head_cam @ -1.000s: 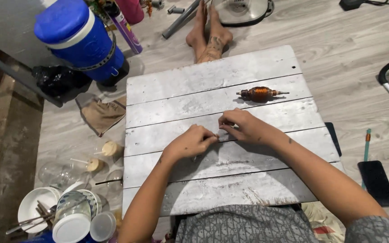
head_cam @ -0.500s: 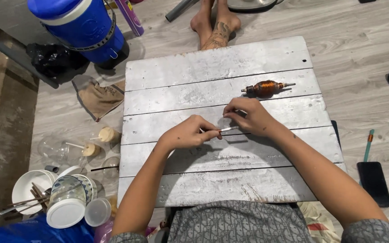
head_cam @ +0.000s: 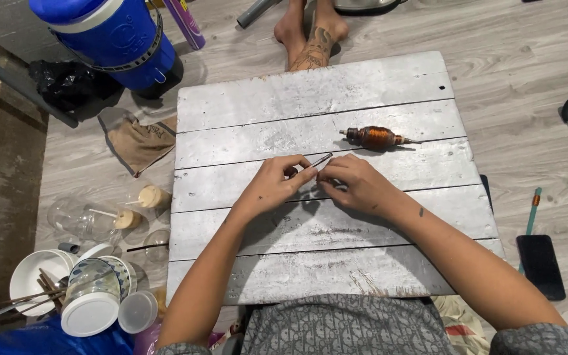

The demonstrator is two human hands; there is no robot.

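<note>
Our left hand point(head_cam: 272, 187) and right hand point(head_cam: 356, 186) pinched a thin metal rod point(head_cam: 319, 162) between their fingertips over the grey plank board point(head_cam: 310, 105). A copper-wound armature point(head_cam: 376, 137) lay just beyond them.

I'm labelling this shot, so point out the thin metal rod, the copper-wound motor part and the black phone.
thin metal rod point(head_cam: 324, 159), head view, free upper end
copper-wound motor part point(head_cam: 376, 137), head view, copper winding
black phone point(head_cam: 540, 266), head view, screen middle

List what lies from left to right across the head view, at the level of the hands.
Clear plastic cups → left hand → thin metal rod pinched between both hands → right hand → green-handled tool on the floor.
</note>
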